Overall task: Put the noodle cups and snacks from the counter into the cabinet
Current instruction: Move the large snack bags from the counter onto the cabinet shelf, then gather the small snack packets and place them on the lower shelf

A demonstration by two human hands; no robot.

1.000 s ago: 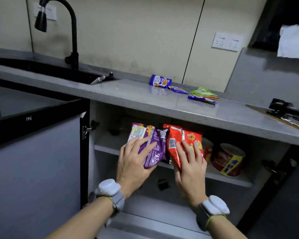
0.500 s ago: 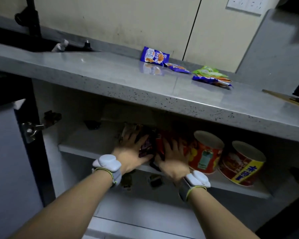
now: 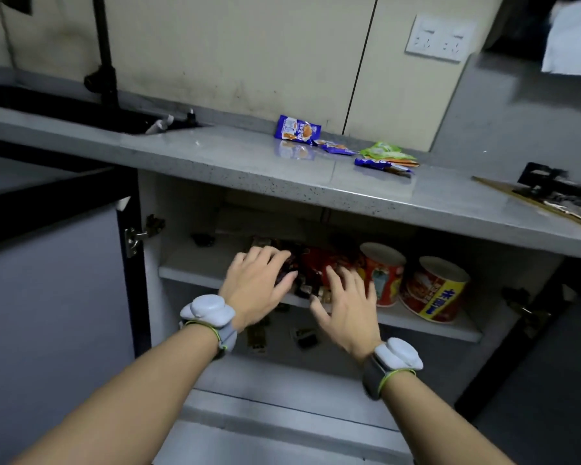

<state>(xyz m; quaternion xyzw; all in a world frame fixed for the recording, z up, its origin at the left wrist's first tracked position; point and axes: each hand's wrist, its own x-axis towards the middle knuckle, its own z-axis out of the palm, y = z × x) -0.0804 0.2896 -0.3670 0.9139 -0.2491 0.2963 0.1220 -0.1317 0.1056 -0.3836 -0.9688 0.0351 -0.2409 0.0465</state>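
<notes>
Now: packets on shelf, hands off

Snack packets (image 3: pixel 311 266) lie on the cabinet shelf (image 3: pixel 195 275), left of two noodle cups (image 3: pixel 383 271). Left hand (image 3: pixel 254 286) and right hand (image 3: pixel 348 305), fingers spread and empty, have drawn back from their earlier grip. More snacks (image 3: pixel 297 129) remain on the counter (image 3: pixel 215 156)

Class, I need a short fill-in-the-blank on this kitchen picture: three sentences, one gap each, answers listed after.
1. The number of noodle cups on the cabinet shelf is ____.
2. The blue snack packet lies on the ____.
3. Both hands, left and right, are open, and the snack packets lie on the shelf to the ____ of the cups.

Answers: two; counter; left
</notes>
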